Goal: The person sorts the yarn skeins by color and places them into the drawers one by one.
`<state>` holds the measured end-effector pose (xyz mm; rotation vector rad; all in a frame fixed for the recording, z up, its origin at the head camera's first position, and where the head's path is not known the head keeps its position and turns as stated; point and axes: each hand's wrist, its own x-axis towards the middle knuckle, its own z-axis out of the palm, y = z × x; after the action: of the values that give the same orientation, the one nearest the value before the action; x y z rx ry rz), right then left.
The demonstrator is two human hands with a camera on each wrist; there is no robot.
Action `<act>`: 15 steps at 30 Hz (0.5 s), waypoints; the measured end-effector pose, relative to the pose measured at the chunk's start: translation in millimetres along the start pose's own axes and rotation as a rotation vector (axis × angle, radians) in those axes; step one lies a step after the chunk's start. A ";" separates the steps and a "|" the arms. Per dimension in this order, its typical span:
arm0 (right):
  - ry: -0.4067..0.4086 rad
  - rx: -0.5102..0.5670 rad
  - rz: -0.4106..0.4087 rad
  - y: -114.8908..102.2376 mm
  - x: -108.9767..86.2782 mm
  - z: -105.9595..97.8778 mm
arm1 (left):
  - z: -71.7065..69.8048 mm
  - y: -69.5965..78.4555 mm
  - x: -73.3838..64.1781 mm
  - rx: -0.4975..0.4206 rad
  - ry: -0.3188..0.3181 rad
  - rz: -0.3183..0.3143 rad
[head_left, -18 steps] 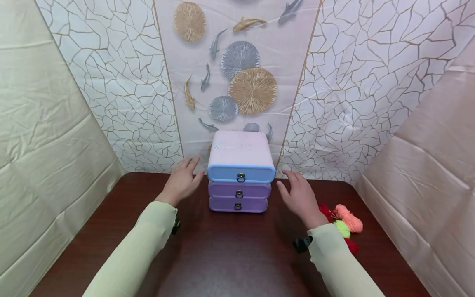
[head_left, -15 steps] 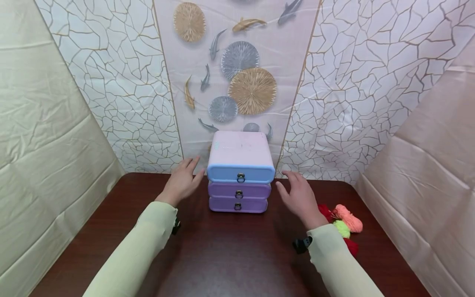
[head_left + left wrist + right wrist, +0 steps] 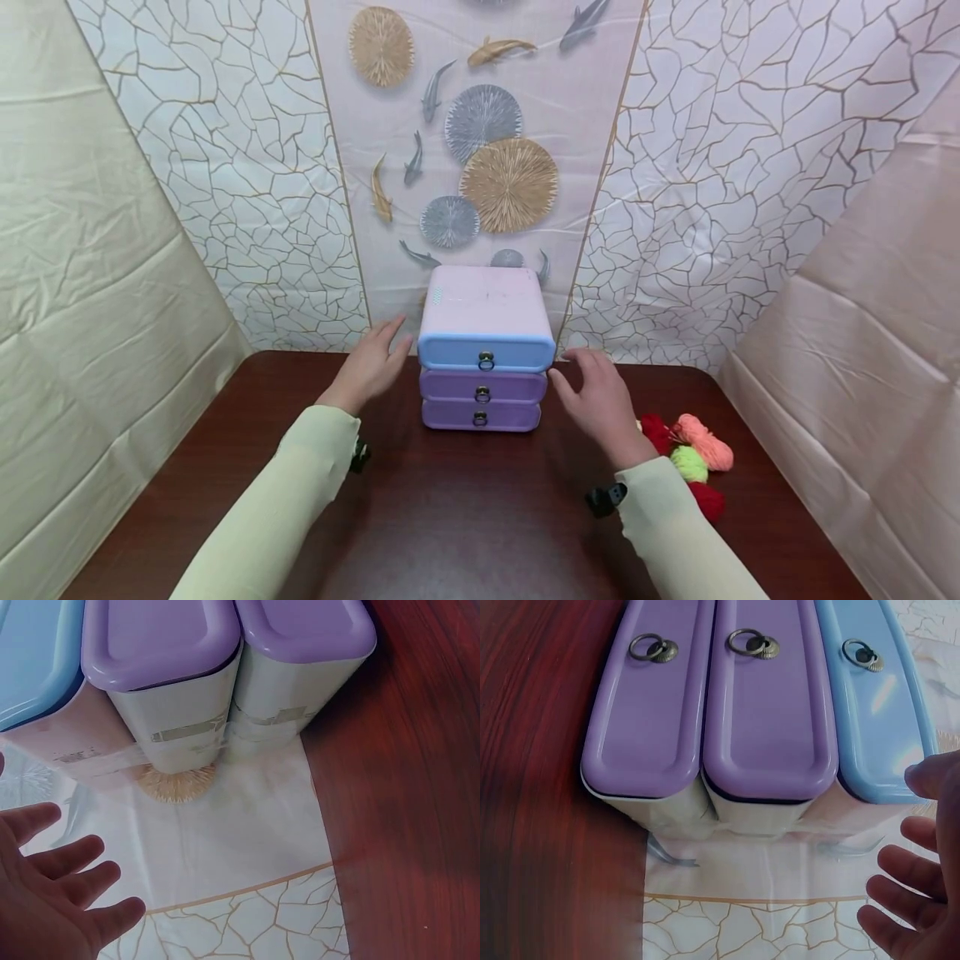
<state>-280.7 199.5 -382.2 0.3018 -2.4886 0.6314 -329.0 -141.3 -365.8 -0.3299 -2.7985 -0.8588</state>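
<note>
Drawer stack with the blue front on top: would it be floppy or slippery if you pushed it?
The drawer stack is probably stiff, because it looks flat-sided and boxy. The blue front could feel slippery, as it looks smooth and shiny. The ring handles hang on the fronts, so they might swing if bumped.

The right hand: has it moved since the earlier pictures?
Yes, slightly: in the head view, the right hand has shifted leftward, closer to the stacked drawers.
</note>
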 end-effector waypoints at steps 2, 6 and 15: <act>0.012 0.007 -0.010 -1.3 0.1 1.1 | -0.5 0.8 0.2 -0.018 -0.003 -0.001; 0.027 0.022 -0.019 -4.3 -0.7 2.8 | -1.6 3.5 0.7 -0.048 -0.015 -0.010; 0.082 0.064 -0.082 -8.7 -1.9 9.1 | -0.9 5.8 7.5 -0.093 -0.031 -0.046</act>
<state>-280.3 187.6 -386.8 0.3922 -2.3683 0.6769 -334.5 -136.0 -360.2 -0.2971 -2.8104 -1.0047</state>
